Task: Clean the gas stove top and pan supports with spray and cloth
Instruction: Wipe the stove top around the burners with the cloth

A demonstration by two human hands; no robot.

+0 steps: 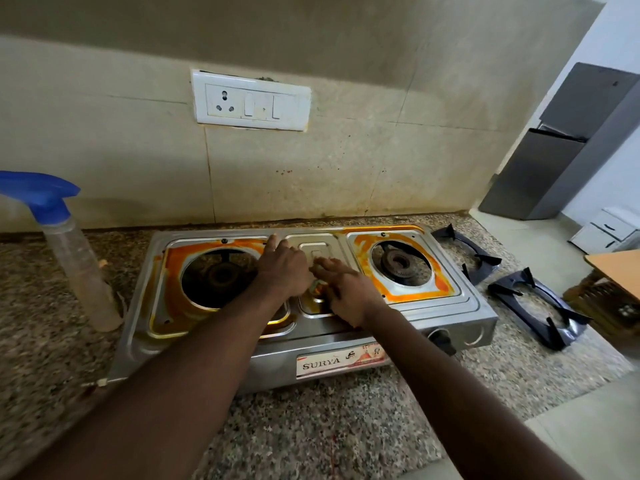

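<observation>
A steel two-burner gas stove sits on the granite counter, with orange stains around both burner openings. My left hand lies flat on the stove's middle panel, fingers stretched toward the wall. My right hand rests beside it, fingers spread forward. A small greenish-yellow scrap shows between the two hands; I cannot tell what it is or whether either hand grips it. Two dark pan supports lie on the counter right of the stove. A clear spray bottle with a blue trigger head stands left of the stove.
A tiled wall with a white socket and switch plate rises behind the stove. The counter ends just past the pan supports on the right. Beyond that edge are a grey fridge and a wooden table corner.
</observation>
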